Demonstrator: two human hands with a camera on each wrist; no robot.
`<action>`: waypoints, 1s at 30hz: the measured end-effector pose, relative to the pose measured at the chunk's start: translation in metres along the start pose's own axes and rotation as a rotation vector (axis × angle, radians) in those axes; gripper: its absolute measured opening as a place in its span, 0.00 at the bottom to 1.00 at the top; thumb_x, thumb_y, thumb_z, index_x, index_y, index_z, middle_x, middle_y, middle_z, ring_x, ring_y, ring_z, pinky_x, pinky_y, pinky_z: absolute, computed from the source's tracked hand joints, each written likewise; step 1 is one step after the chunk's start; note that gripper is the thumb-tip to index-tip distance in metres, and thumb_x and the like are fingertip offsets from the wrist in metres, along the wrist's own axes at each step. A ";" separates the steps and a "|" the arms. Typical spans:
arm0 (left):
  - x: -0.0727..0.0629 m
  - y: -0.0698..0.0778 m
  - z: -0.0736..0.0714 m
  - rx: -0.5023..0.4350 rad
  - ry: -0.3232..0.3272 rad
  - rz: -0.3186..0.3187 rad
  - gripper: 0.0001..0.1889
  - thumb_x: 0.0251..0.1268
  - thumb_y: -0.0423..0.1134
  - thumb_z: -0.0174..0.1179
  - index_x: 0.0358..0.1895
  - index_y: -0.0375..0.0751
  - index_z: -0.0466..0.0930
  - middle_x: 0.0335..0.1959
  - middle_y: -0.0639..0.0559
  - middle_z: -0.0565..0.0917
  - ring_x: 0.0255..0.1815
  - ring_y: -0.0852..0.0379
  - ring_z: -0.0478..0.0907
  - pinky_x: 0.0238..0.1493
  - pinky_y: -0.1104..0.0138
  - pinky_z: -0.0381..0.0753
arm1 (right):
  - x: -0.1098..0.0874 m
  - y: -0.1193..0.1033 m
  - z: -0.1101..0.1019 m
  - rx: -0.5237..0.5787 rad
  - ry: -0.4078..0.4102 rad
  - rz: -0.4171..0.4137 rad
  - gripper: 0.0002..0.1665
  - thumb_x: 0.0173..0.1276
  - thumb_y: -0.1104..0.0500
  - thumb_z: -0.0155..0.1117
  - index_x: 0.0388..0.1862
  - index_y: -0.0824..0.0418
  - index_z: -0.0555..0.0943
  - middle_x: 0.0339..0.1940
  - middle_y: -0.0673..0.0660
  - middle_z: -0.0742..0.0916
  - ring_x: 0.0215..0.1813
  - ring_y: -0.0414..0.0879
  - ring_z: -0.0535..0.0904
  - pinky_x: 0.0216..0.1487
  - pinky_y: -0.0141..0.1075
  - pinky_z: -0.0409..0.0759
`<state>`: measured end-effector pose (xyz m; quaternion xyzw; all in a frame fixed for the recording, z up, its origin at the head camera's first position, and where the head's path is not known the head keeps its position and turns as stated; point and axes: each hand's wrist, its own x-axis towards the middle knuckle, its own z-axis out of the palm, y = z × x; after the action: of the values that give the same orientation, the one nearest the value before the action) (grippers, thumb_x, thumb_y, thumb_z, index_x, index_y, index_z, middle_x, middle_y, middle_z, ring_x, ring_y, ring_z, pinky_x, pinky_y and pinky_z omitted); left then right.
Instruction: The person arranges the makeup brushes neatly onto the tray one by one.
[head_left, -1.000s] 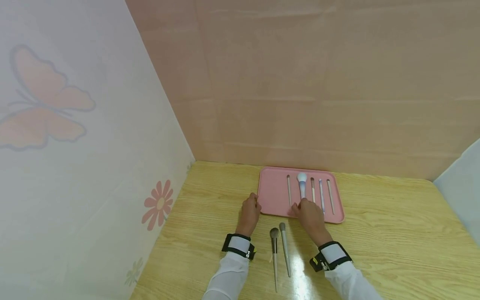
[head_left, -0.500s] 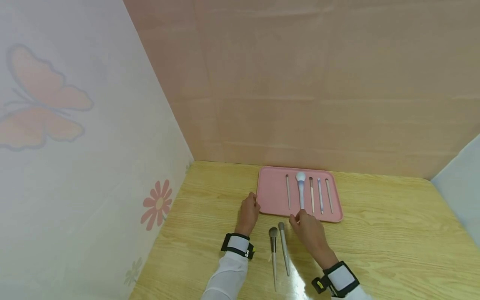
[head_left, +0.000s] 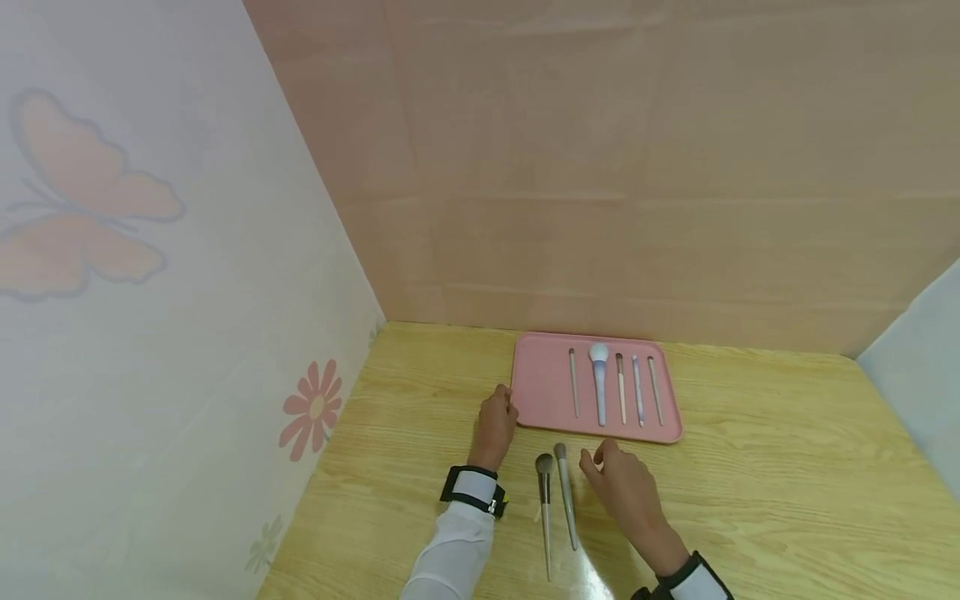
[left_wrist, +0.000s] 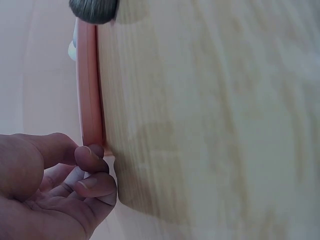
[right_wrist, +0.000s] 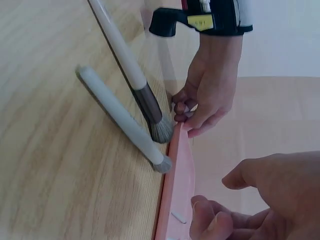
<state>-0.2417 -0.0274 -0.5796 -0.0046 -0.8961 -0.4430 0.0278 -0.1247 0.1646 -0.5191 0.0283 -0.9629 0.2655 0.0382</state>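
Note:
My left hand (head_left: 495,427) is at the near left corner of a pink tray (head_left: 542,383); in the left wrist view its thumb and curled fingers pinch the tray's edge. My right hand (head_left: 632,493) hovers in front of the tray's near edge. In the right wrist view that hand (right_wrist: 277,192) holds nothing, thumb and fingers apart. On the tray, a large makeup brush (head_left: 600,383) with white bristles lies in a row with several thin makeup brushes. Two makeup brushes rest on the table between my hands: a dark-bristled one (head_left: 545,508) and a grey-bristled one (head_left: 567,500).
The wooden table (head_left: 787,467) meets a beige backdrop (head_left: 525,167) close behind the tray. A white panel (head_left: 187,333) with a butterfly and flowers borders the left side, and a pale panel (head_left: 915,367) the right.
My right hand has let go of the large white-bristled brush, now lying on the tray, and drawn back toward me. My left hand has stayed at the tray's corner.

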 end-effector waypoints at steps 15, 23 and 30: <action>-0.001 0.001 -0.001 -0.022 0.000 -0.010 0.09 0.68 0.26 0.56 0.50 0.31 0.76 0.29 0.47 0.79 0.25 0.61 0.69 0.22 0.72 0.67 | -0.031 -0.002 0.022 -0.028 -0.073 -0.001 0.16 0.68 0.55 0.66 0.31 0.68 0.78 0.10 0.48 0.73 0.11 0.34 0.61 0.12 0.25 0.57; 0.000 0.001 -0.001 -0.014 -0.001 -0.011 0.10 0.68 0.26 0.56 0.50 0.31 0.76 0.30 0.48 0.79 0.25 0.61 0.69 0.22 0.72 0.67 | -0.042 -0.004 0.031 -0.057 -0.139 0.046 0.19 0.67 0.52 0.66 0.27 0.63 0.71 0.14 0.50 0.74 0.16 0.41 0.67 0.14 0.32 0.63; -0.001 0.001 -0.002 -0.022 -0.007 -0.010 0.09 0.69 0.26 0.56 0.50 0.31 0.76 0.30 0.48 0.79 0.25 0.61 0.69 0.22 0.72 0.68 | -0.047 -0.005 0.038 -0.048 -0.150 0.052 0.19 0.65 0.53 0.67 0.26 0.61 0.69 0.14 0.50 0.73 0.16 0.42 0.67 0.15 0.34 0.64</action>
<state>-0.2406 -0.0284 -0.5777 -0.0022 -0.8913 -0.4529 0.0222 -0.0799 0.1425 -0.5536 0.0219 -0.9696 0.2402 -0.0405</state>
